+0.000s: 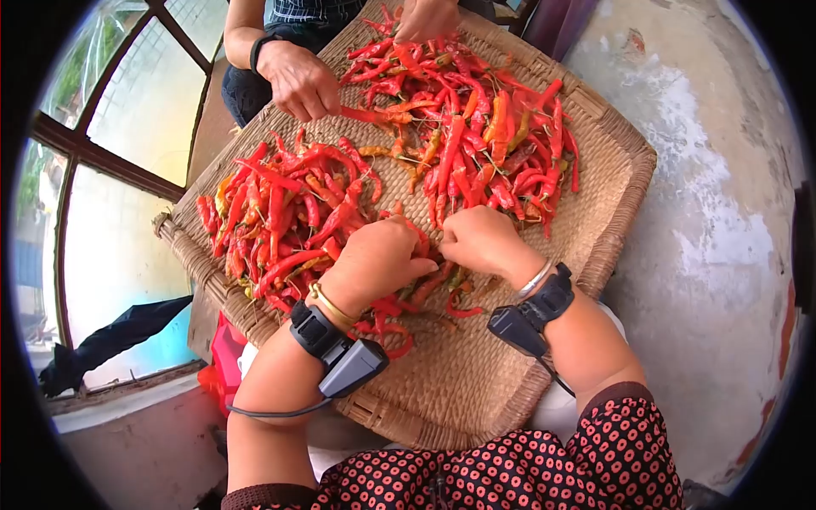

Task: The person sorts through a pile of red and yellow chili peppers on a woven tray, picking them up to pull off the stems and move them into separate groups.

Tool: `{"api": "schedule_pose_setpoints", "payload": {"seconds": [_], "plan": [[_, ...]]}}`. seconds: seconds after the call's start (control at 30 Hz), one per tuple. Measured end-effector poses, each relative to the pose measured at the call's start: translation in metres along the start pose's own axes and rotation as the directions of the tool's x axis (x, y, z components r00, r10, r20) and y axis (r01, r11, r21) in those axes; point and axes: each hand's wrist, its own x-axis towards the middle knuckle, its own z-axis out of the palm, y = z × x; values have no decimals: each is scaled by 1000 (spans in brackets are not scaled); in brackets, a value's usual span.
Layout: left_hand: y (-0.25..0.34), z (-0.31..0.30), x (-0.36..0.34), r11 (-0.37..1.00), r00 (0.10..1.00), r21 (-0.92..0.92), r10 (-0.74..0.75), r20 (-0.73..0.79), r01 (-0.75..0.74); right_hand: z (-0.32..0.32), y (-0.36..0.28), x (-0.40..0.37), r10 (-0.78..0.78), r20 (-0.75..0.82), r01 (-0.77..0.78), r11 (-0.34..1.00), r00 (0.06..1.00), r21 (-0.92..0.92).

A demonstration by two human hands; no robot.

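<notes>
Red chili peppers lie in two heaps on a woven basket tray (425,374): a left heap (280,212) and a right heap (476,119). My left hand (378,259) is over the near edge of the left heap, its fingers curled around a red chili pepper (418,240), with the thumb pointing right. Close beside it, my right hand (484,242) is closed in a pinch at the near end of the right heap. Whatever is between its fingertips is hidden. A few loose chilies (461,306) lie just below my hands.
Across the tray, a co-worker's hand (302,81) holds a red chili, and their other hand (427,19) is at the top of the right heap. Framed windows (127,170) and a dark folded umbrella (119,336) stand left. Concrete floor (680,340) lies right.
</notes>
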Motion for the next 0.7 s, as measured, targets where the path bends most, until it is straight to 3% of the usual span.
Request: {"api": "schedule_pose_setpoints", "payload": {"seconds": [0.07, 0.13, 0.17, 0.27, 0.33, 0.4, 0.47, 0.53, 0.6, 0.67, 0.7], "plan": [[1, 5, -1, 994, 999, 110, -19, -26, 22, -10, 2, -1, 13, -9, -12, 996, 1000, 94], [-1, 8, -2, 990, 999, 138, -10, -37, 15, -21, 7, -3, -54, -89, 86, 910, 995, 406], [-2, 9, -1, 986, 999, 168, 0, -47, 8, -28, 5, -6, -24, -72, 59, 850, 997, 523], [-17, 6, 4, 1000, 999, 22, 12, 30, -13, -34, 9, -10, 21, -114, 43, 847, 993, 531], [-19, -7, 3, 996, 998, -64, 58, 3, -58, -30, 13, -10, 8, -114, 42, 903, 993, 427], [-12, -25, 2, 908, 980, -371, -190, 55, 197, -25, 8, -14, -4, -63, 10, 996, 998, 92], [-19, -29, 3, 904, 984, -392, -172, 34, 172, -19, 5, -13, 14, -20, -13, 999, 1000, 40], [-30, -28, 4, 779, 975, -604, -220, -15, 166, -12, 3, -11, -35, 24, 35, 999, 999, -21], [-27, -33, 6, 740, 973, -653, -230, -25, 158, -10, 0, -9, -26, 52, 27, 999, 998, -21], [-22, -32, 10, 564, 851, -822, -390, -353, -82, -5, 6, -7, -90, -13, 91, 993, 996, 75], [-25, -28, 11, 565, 854, -821, -386, -350, -81, -8, 8, -6, -85, -16, 86, 993, 996, 78]]}}
